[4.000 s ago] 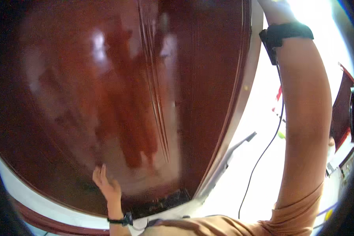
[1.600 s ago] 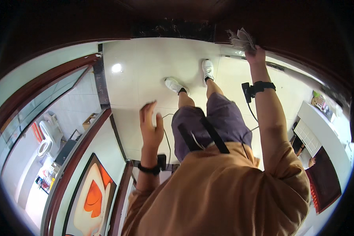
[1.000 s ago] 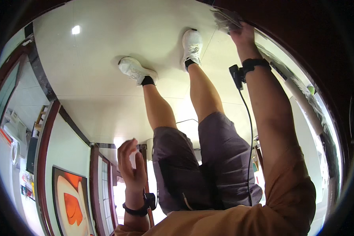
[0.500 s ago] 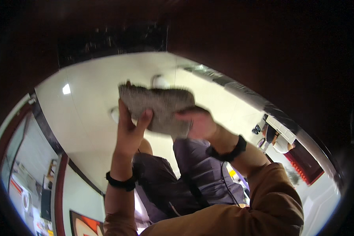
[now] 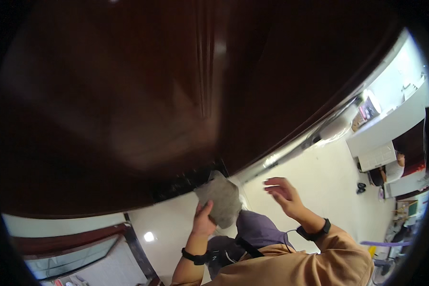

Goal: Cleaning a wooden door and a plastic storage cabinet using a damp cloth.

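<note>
A grey cloth [image 5: 220,198], with a fuzzy surface like a towel or duster, is gripped in my left hand [image 5: 204,220] by its lower left side. It hangs spread in front of my lap, close to the lower edge of a large dark brown glossy wooden panel [image 5: 143,119]. My right hand [image 5: 284,194] is raised to the right of the cloth, apart from it. Its fingers are bent loosely and hold nothing. Most of the left fingers are hidden behind the cloth.
Below the panel runs a black stone strip [image 5: 176,185] beside a pale tiled floor [image 5: 314,167]. A doorway with a dark red frame [image 5: 71,243] is at the lower left. Far right, another person [image 5: 394,169] is near a white cabinet, with dark shoes [image 5: 361,188] on the floor.
My view has swung up toward the brown panel, which now fills the upper part. My right hand has let go of the cloth and moved off right; my left hand still holds it.
</note>
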